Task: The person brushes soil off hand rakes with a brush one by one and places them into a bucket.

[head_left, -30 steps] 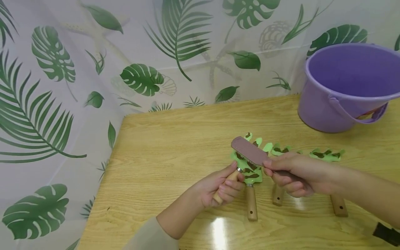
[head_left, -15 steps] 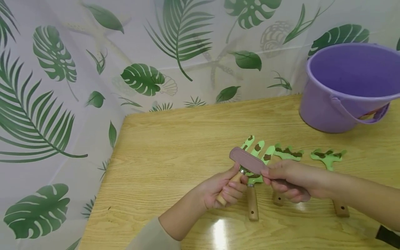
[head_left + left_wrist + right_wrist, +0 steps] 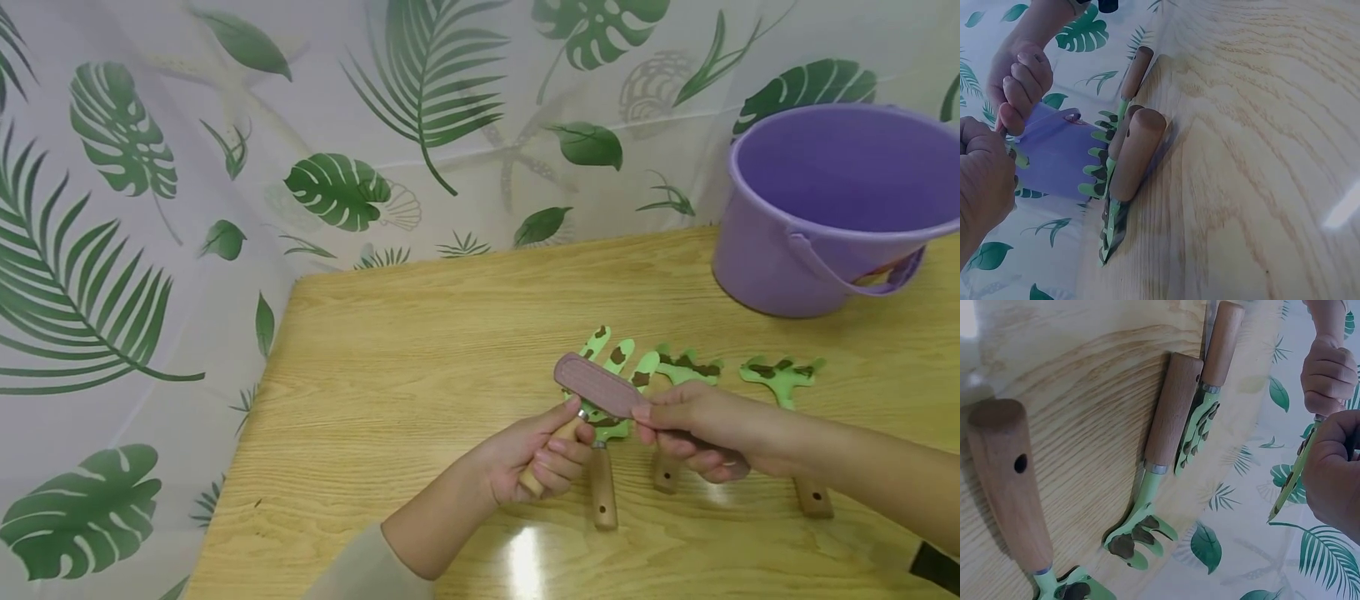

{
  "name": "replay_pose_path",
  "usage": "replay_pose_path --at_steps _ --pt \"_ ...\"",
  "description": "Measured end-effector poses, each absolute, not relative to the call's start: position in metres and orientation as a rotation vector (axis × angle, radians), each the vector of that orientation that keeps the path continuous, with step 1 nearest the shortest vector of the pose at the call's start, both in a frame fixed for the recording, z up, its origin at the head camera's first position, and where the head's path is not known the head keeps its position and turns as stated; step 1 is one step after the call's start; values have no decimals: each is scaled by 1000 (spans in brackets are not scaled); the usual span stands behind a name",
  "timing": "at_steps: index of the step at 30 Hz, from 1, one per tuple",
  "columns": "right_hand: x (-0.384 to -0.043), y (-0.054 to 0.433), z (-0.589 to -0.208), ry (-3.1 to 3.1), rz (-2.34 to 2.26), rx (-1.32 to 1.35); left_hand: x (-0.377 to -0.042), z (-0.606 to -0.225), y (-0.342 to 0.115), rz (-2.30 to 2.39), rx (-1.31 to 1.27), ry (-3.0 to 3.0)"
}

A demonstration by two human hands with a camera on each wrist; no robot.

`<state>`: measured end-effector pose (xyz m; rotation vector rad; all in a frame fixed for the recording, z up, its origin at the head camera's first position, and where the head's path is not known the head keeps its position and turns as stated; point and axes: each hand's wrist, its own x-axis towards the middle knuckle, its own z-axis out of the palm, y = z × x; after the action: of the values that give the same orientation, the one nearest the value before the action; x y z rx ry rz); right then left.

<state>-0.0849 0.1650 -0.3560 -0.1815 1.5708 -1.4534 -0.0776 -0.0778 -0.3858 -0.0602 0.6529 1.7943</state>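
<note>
My left hand point(image 3: 543, 458) grips the wooden handle point(image 3: 558, 450) of a small garden fork, whose green prongs point(image 3: 618, 354) carry brown patches. In my right hand point(image 3: 697, 429) is a brush with a flat mauve back point(image 3: 598, 385), lying across the fork head just above its metal collar. The brush's underside is hidden. Below the fork, a second green tool with a wooden handle point(image 3: 603, 492) lies on the table point(image 3: 390, 350), its head largely covered. The right wrist view shows the held fork's green head point(image 3: 1294, 478) from the side, beyond my right hand point(image 3: 1335, 478).
Two more green garden tools lie to the right: a rake head point(image 3: 686, 367) beside my right hand and a pronged cultivator point(image 3: 780, 375), both brown-stained. A purple bucket point(image 3: 765, 258) stands at the back right. Behind the table hangs a leaf-patterned cloth point(image 3: 465, 125).
The brush has moved down along the fork head toward its collar, showing more of the prongs. My left hand has shifted slightly right; the tools on the table stay put.
</note>
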Motion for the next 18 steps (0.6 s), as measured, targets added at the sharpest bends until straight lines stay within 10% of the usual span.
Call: replay_pose_path --at_steps 18 --pt "-86 174 -357 1676 -1407 -171 -77 -387 -74 1784 -73 647"
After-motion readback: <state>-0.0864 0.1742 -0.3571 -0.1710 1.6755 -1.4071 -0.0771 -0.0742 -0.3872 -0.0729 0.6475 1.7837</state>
